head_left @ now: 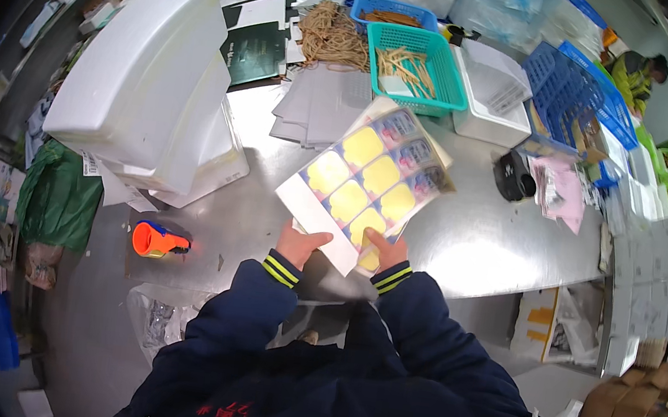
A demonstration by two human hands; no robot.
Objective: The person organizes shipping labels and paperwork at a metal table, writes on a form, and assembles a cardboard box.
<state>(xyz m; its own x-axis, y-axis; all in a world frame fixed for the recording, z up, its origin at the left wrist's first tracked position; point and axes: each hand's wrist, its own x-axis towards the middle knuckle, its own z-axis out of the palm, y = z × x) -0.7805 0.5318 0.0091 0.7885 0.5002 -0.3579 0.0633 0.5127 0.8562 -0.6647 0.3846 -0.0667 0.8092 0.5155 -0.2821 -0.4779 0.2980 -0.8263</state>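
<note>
Together, both hands, left (298, 246) and right (386, 252), grip a flat white carton (365, 180) patterned with yellow squares above the steel table (473, 244).

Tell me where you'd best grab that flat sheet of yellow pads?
Probably the sheet's near short edge, from the person's side. It is broad, thin and angled away, and the left hand and right hand already hold the two near corners.

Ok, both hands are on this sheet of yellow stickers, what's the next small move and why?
Probably lower the sticker sheet flat onto the metal table: the left hand and right hand pinch only its near edge, so the far end hangs unsupported.
</note>
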